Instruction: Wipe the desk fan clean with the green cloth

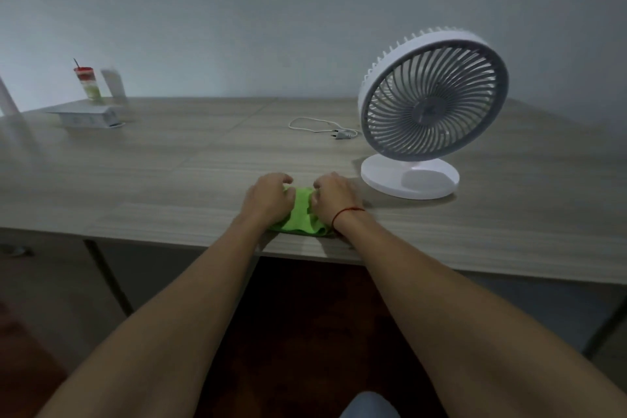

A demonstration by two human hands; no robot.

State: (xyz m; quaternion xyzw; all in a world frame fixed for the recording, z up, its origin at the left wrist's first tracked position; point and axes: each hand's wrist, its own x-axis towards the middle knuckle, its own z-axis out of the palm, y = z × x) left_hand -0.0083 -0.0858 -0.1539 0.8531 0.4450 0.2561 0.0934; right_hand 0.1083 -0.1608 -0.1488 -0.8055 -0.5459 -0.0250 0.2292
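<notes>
Stage: start, we judge no wiping done | left hand (268, 198) and right hand (330, 197) each grip green cloth (300, 214) at counter (169, 163) edge | fan (431, 105) untouched, near right.

A plain room at home or in an office, I think.
I see a wood-grain desk (169, 159) against a bare wall (237, 10), a drink cup (89, 83) at its far left corner.
</notes>
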